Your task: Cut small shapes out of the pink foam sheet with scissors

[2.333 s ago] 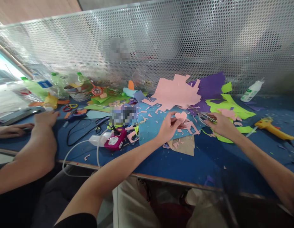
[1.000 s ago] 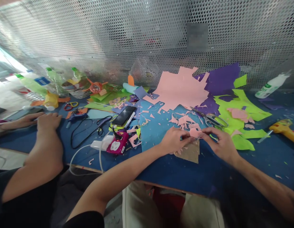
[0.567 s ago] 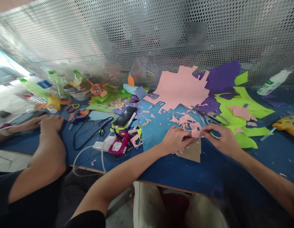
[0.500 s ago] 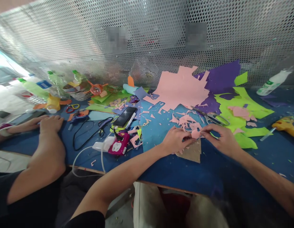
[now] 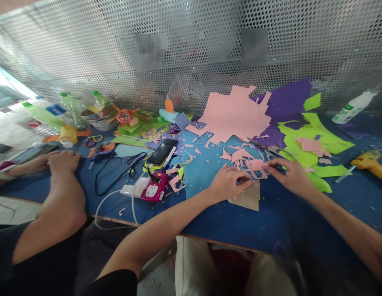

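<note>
My left hand (image 5: 228, 183) and my right hand (image 5: 288, 176) meet low over the blue table (image 5: 246, 222), above a brown card scrap (image 5: 248, 200). Between their fingertips is a small pink paper piece (image 5: 257, 165), pinched at each side among loose pink scraps. Both hands have fingers curled together. Grey scissors (image 5: 272, 150) lie just beyond my right hand on the light blue sheet (image 5: 203, 164). Behind them lies a large cut pink sheet (image 5: 235, 115).
Purple (image 5: 288, 102) and lime green (image 5: 304, 142) paper lie at the right, with a yellow glue gun (image 5: 371, 163) and white glue bottle (image 5: 354, 107). A phone (image 5: 162, 151), pink device (image 5: 152, 190) and cables sit left of centre. Another person's hands (image 5: 59, 160) rest far left near bottles (image 5: 70, 111).
Earlier my left hand held a pink heart up while my right hand was at the scissors. Both hands then came together on the pink piece and now press it lower, near the table.
</note>
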A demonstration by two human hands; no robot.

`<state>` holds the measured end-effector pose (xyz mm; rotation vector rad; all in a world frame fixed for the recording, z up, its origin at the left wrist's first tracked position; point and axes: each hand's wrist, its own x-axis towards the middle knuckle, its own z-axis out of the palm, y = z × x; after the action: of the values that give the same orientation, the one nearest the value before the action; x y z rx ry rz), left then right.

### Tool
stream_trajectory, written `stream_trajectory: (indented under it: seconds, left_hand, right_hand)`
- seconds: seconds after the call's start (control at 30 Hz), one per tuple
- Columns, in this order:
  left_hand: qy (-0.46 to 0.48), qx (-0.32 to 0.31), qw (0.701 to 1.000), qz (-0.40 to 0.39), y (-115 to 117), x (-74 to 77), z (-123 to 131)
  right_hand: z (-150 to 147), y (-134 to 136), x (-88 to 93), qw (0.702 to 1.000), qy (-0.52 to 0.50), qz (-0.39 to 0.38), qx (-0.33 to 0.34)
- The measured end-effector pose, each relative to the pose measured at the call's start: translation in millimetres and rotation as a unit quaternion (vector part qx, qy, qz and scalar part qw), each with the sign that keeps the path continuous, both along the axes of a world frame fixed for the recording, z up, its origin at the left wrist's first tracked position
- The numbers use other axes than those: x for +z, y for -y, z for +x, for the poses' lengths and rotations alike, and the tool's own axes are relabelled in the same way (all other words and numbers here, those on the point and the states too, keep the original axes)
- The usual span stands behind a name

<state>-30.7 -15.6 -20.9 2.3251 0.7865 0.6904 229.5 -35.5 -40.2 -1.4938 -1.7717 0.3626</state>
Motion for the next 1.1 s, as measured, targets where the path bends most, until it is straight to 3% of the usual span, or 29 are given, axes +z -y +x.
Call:
stream_trajectory:
  seconds: [0.17, 0.43, 0.67, 0.77, 0.83, 0.97, 1.0, 1.1]
  left_hand:
    - [0.004, 0.007, 1.0, -0.001, 0, 1.4, 2]
    - [0.029, 0.037, 0.999, 0.004, -7, 7.7, 1]
    - [0.138, 0.112, 0.976, -0.127, -20, 17.9, -4]
    - [0.218, 0.134, 0.935, -0.246, -40, 13.7, 0]
    - [0.296, 0.147, 0.87, -0.366, -59, 9.0, 7]
    - [0.367, 0.205, 0.775, -0.473, -102, 2.3, 27]
    - [0.366, 0.234, 0.758, -0.486, -112, 1.8, 33]
    - [0.37, 0.249, 0.758, -0.475, -138, 2.0, 49]
  right_hand:
    - [12, -4, 0.9, 0.999, -0.002, 0.01, -0.052]
    - [-6, 11, 19.2, 0.999, 0.0, 0.044, -0.005]
    - [-11, 18, 27.2, 0.998, 0.008, 0.057, 0.028]
    - [-11, 17, 27.4, 0.996, 0.012, 0.054, 0.068]
    - [-11, 16, 25.4, 0.994, 0.022, 0.05, 0.097]
    - [-11, 13, 19.3, 0.991, 0.027, 0.045, 0.121]
    - [-12, 12, 18.3, 0.991, 0.025, 0.043, 0.123]
    - [-11, 11, 17.1, 0.991, 0.024, 0.039, 0.127]
